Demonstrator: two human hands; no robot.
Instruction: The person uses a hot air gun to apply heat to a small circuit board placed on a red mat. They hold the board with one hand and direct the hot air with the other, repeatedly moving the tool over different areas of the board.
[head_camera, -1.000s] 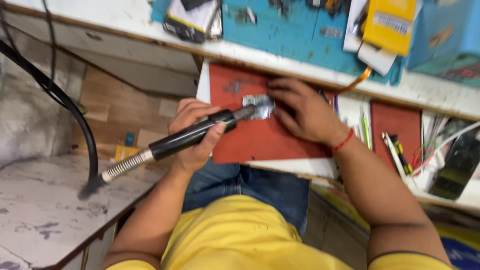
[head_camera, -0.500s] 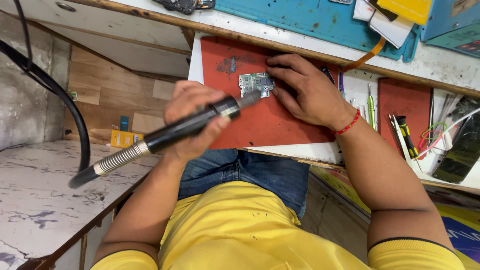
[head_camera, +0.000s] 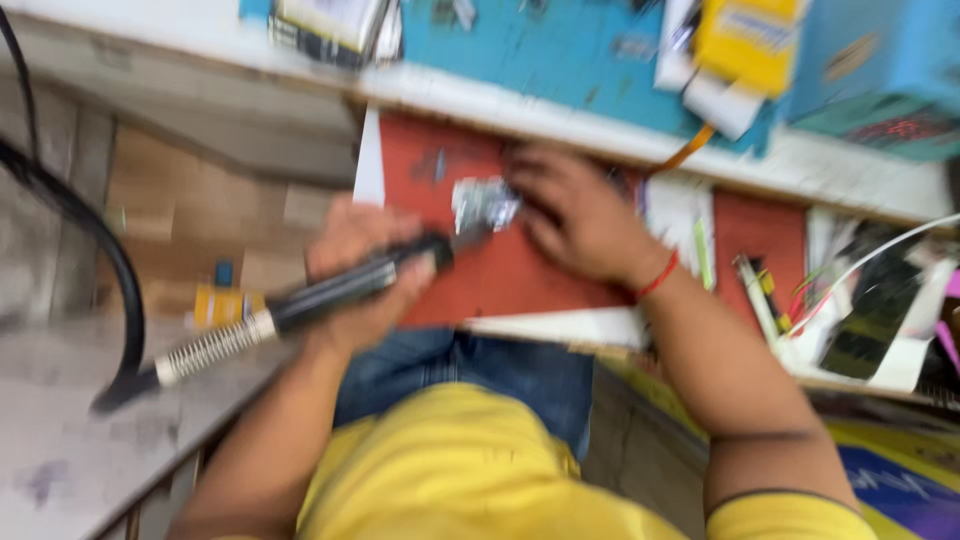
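A black pen-shaped tool (head_camera: 340, 290) with a spring-wrapped cable end lay slanted, its tip at a small silvery circuit board (head_camera: 483, 203) flat on the red mat (head_camera: 520, 275).

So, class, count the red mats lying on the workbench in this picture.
2. One large red mat lies under both hands; a smaller red mat lies to its right, beyond the white sheet. Clutter may hide others.

We've bare red mat (head_camera: 520, 285) betw. both hands, free to pass. Right side blocked: pens, wires (head_camera: 860, 265) crowd the table. Far edge: boxes (head_camera: 745, 40) on blue mat (head_camera: 560, 50).
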